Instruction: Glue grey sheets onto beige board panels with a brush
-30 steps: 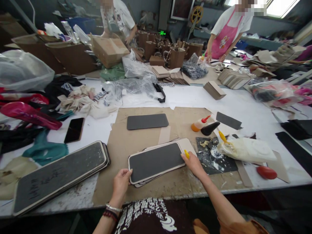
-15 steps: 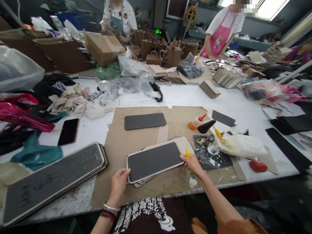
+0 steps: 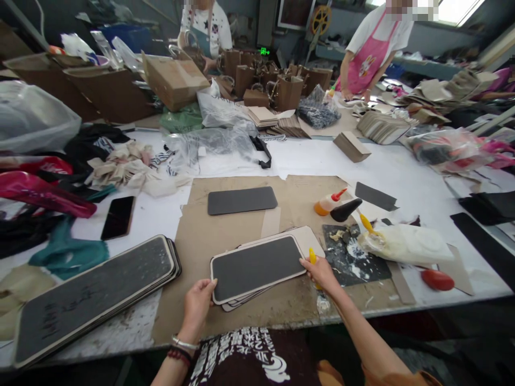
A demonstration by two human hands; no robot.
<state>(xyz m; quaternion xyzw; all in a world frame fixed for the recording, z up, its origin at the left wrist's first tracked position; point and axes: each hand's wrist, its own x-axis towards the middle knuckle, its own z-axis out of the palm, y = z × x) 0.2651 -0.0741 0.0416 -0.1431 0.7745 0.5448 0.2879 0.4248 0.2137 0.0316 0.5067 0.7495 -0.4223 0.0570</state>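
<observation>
A small stack of beige boards, the top one faced with a dark grey panel (image 3: 257, 266), lies on brown paper in front of me. My left hand (image 3: 198, 303) grips the stack's near left end, fingers curled at the edge. My right hand (image 3: 321, 271) holds its right end and also has a yellow-tipped tool (image 3: 311, 255) between the fingers. A loose grey panel (image 3: 242, 200) lies farther back on the paper.
A larger stack of finished boards (image 3: 96, 292) sits at my left, a phone (image 3: 117, 216) behind it. Glue bottles (image 3: 330, 203), a smeared glue sheet (image 3: 354, 260) and a white bag (image 3: 406, 244) are on the right. Two other people work across the cluttered table.
Both hands stay on the stack's ends, which has barely shifted. Only the camera view has swayed a little.
</observation>
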